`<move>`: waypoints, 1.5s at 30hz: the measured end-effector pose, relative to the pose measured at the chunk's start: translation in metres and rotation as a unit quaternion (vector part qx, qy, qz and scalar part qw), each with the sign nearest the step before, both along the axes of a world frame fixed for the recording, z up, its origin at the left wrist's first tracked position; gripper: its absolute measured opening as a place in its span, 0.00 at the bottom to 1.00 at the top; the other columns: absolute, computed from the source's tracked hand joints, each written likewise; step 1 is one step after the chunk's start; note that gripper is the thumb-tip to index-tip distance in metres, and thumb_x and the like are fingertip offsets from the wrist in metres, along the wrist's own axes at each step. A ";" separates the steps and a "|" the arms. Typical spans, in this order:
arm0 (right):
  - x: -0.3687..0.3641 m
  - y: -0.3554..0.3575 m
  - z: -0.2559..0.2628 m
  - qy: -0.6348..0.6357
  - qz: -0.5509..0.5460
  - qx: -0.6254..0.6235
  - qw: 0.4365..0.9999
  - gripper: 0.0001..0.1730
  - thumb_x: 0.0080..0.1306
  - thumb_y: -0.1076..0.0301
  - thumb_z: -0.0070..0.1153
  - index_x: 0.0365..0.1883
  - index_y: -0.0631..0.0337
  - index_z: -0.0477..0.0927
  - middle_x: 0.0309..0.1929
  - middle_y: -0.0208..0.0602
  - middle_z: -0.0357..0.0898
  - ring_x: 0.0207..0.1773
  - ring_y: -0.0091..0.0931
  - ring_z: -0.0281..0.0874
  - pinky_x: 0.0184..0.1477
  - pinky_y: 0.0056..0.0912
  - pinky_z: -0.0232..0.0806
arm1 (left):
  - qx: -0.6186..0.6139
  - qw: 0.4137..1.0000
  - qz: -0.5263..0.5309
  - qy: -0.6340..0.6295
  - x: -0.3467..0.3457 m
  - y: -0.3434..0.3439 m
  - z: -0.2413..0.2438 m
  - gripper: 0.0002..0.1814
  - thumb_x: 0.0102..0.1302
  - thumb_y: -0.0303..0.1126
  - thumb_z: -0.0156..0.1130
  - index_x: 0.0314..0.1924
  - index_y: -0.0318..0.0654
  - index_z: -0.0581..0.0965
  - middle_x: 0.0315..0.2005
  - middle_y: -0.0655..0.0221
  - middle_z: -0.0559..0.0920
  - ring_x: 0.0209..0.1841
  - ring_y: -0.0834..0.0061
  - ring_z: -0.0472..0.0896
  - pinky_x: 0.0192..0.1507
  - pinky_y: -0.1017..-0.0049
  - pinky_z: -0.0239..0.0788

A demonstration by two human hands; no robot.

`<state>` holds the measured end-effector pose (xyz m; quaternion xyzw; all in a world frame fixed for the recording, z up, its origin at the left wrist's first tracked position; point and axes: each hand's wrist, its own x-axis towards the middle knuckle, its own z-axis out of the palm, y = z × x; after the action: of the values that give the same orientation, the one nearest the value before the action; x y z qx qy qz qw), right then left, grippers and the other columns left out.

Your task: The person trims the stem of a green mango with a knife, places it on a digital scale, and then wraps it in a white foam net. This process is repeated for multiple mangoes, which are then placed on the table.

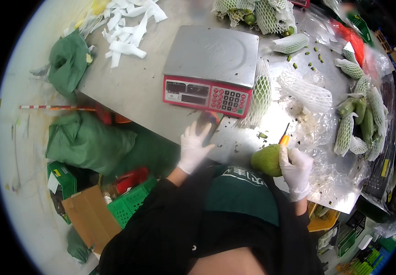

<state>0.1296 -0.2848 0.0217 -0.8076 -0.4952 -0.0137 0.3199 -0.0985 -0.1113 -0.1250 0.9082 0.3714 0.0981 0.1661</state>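
My right hand (pixel 296 170), in a white glove, grips a small knife with an orange handle (pixel 284 139), its thin dark blade pointing away from me. Against that hand, at the table's near edge, lies a large green fruit or melon (pixel 266 160); whether the fingers also hold it cannot be told. My left hand (pixel 195 146), gloved too, is spread with nothing in it, near a blurred dark and orange item (pixel 210 121) below the scale. A red digital scale (pixel 208 68) with a bare steel plate stands ahead. Beside it lies a green vegetable in foam netting (pixel 261 92).
The steel table (pixel 132 89) carries white foam strips (pixel 129 31) at the far left, netted vegetables (pixel 263 13) at the back, and more at the right (pixel 366 117). Clear plastic and cut green stem pieces are scattered about. Green sacks (pixel 88 141) and crates (pixel 132 202) stand to the left.
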 end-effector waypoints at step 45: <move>-0.035 -0.006 -0.012 -0.029 -0.203 -0.003 0.979 0.21 0.63 0.74 0.60 0.13 0.64 0.65 0.12 0.40 0.57 0.14 0.28 0.52 0.19 0.34 0.51 | 0.144 0.910 0.326 -0.212 -0.207 0.350 -0.044 0.26 0.62 0.40 0.64 0.60 0.46 0.75 0.55 0.54 0.72 0.56 0.56 0.72 0.59 0.64 0.62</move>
<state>0.0949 -0.2905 0.0101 -0.8915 -0.3302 -0.1001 0.2935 -0.3053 0.2383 -0.1691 0.7085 0.5844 0.3898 0.0670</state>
